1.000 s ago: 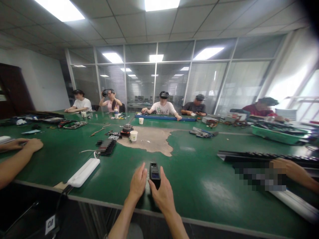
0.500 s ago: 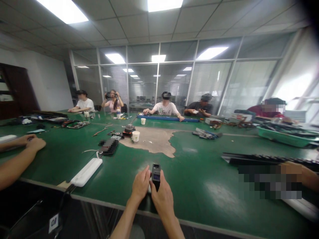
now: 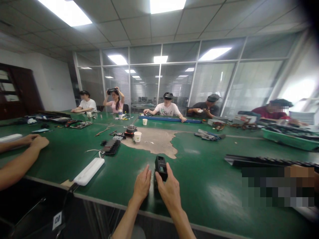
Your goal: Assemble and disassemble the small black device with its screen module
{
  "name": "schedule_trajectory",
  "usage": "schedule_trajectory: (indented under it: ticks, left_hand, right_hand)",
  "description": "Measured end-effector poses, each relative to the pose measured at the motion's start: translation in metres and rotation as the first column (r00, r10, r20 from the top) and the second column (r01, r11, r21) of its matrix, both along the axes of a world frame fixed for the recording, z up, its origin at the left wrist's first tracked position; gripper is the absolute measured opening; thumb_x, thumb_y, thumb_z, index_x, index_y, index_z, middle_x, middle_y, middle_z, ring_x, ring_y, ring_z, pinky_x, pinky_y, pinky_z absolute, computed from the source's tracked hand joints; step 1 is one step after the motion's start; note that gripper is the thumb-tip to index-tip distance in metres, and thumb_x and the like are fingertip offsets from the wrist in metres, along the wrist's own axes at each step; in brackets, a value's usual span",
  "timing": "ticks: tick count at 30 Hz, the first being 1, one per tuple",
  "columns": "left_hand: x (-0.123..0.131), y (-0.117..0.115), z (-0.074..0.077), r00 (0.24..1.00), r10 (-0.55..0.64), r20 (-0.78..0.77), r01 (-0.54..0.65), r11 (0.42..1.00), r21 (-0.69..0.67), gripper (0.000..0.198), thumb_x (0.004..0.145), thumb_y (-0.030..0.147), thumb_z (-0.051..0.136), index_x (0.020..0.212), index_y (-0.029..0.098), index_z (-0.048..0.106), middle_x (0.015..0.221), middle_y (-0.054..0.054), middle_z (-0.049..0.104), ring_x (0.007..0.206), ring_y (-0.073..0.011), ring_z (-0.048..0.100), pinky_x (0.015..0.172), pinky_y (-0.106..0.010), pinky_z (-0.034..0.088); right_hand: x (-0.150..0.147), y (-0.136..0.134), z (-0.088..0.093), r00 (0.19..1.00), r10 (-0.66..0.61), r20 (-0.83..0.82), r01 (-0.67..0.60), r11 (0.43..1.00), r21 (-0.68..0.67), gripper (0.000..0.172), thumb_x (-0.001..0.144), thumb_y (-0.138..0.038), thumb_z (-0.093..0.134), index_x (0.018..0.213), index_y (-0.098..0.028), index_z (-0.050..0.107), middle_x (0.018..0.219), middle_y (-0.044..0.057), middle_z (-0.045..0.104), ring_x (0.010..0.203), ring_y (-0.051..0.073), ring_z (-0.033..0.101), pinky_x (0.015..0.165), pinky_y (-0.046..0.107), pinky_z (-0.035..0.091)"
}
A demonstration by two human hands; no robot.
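On the near part of the green tabletop point(image 3: 199, 189), the right hand point(image 3: 171, 190) grasps a black device point(image 3: 161, 163) between thumb and fingers, while the left hand point(image 3: 142, 183), empty and loosely extended, stands just beside it. The step in hand looks like positioning the device, and the next move seems to call for a steady right-hand grip. Compared with half a second ago, the device leans more and the gap to the left hand is wider.

A white tag point(image 3: 57, 220) at lower left reads "01" in dark print.
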State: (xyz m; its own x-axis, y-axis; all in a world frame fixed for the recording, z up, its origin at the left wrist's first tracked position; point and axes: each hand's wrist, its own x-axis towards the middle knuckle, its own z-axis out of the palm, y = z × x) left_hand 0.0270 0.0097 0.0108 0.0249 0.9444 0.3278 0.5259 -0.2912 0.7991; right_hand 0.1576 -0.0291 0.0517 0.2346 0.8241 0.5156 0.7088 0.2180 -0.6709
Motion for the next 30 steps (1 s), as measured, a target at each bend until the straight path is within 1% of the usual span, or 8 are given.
schedule_trajectory:
  ticks: [2,4,8,11,14,19,25,30]
  left_hand:
    - [0.0,0.0,-0.001,1.0,0.003,0.004,-0.003,1.0,0.008,0.054,0.094,0.047,0.031,0.136,0.016,0.047,0.138,-0.009,0.051,0.128,-0.0229,0.047,0.109,-0.035,0.035]
    - [0.001,0.0,-0.001,1.0,0.007,0.008,-0.007,1.0,0.006,0.054,0.094,0.047,0.031,0.135,0.016,0.047,0.137,-0.009,0.051,0.127,-0.023,0.048,0.109,-0.035,0.035]
    - [0.002,0.001,-0.003,1.0,0.024,0.015,-0.024,1.0,0.003,0.055,0.094,0.049,0.032,0.135,0.017,0.048,0.137,-0.009,0.051,0.128,-0.0228,0.047,0.11,-0.036,0.033]
    - [0.002,0.002,-0.005,0.999,0.029,0.012,-0.029,1.0,0.002,0.056,0.094,0.049,0.031,0.136,0.016,0.047,0.138,-0.009,0.05,0.129,-0.0226,0.045,0.11,-0.036,0.033]
    - [0.002,0.004,-0.006,1.0,0.022,0.014,-0.022,1.0,-0.006,0.056,0.094,0.05,0.031,0.136,0.016,0.046,0.138,-0.009,0.05,0.13,-0.0224,0.044,0.11,-0.036,0.033]
    - [0.002,0.002,-0.005,0.999,0.025,0.025,-0.024,0.999,-0.023,0.057,0.094,0.052,0.03,0.136,0.017,0.046,0.137,-0.009,0.051,0.13,-0.0221,0.044,0.11,-0.035,0.033]
    - [0.003,-0.001,-0.002,1.0,0.016,0.022,-0.016,1.0,-0.027,0.058,0.094,0.052,0.029,0.135,0.015,0.047,0.136,-0.009,0.053,0.13,-0.0211,0.045,0.11,-0.033,0.034]
    - [0.004,-0.001,-0.002,0.998,0.019,0.056,-0.018,1.0,-0.02,0.056,0.094,0.052,0.031,0.134,0.016,0.048,0.134,-0.009,0.054,0.128,-0.0209,0.046,0.11,-0.033,0.034]
  right_hand:
    - [0.012,-0.001,0.006,1.0,-0.016,-0.011,0.017,0.999,0.043,0.066,0.086,-0.047,0.047,0.14,-0.011,0.035,0.134,0.015,0.051,0.122,0.025,0.05,0.101,0.037,0.04]
    - [0.028,-0.002,0.003,0.998,-0.059,-0.002,0.059,0.997,0.051,0.067,0.085,-0.048,0.048,0.14,-0.012,0.036,0.134,0.015,0.051,0.122,0.026,0.05,0.101,0.038,0.04]
    - [0.061,-0.002,-0.022,0.99,-0.138,0.037,0.139,0.99,-0.028,0.07,0.083,-0.05,0.048,0.138,-0.009,0.038,0.13,0.018,0.053,0.118,0.03,0.053,0.099,0.042,0.041]
    - [0.075,-0.003,-0.041,0.988,-0.151,0.03,0.153,0.985,-0.083,0.07,0.083,-0.05,0.047,0.139,-0.01,0.038,0.129,0.018,0.054,0.118,0.03,0.053,0.097,0.043,0.043]
    - [0.077,-0.005,-0.048,0.989,-0.149,0.014,0.15,0.983,-0.102,0.069,0.084,-0.05,0.046,0.139,-0.011,0.038,0.13,0.017,0.054,0.119,0.03,0.053,0.097,0.043,0.043]
    - [0.078,-0.007,-0.05,0.991,-0.133,0.001,0.132,0.986,-0.104,0.07,0.084,-0.051,0.046,0.14,-0.01,0.036,0.132,0.017,0.053,0.121,0.029,0.051,0.099,0.042,0.042]
    - [0.08,-0.007,-0.057,0.997,-0.075,0.03,0.076,0.996,-0.053,0.066,0.086,-0.047,0.045,0.139,-0.009,0.037,0.135,0.016,0.05,0.123,0.027,0.049,0.103,0.041,0.039]
    - [0.081,-0.004,-0.065,0.994,-0.075,0.075,0.075,0.997,0.002,0.064,0.086,-0.045,0.045,0.139,-0.009,0.036,0.136,0.016,0.049,0.124,0.027,0.048,0.103,0.043,0.038]
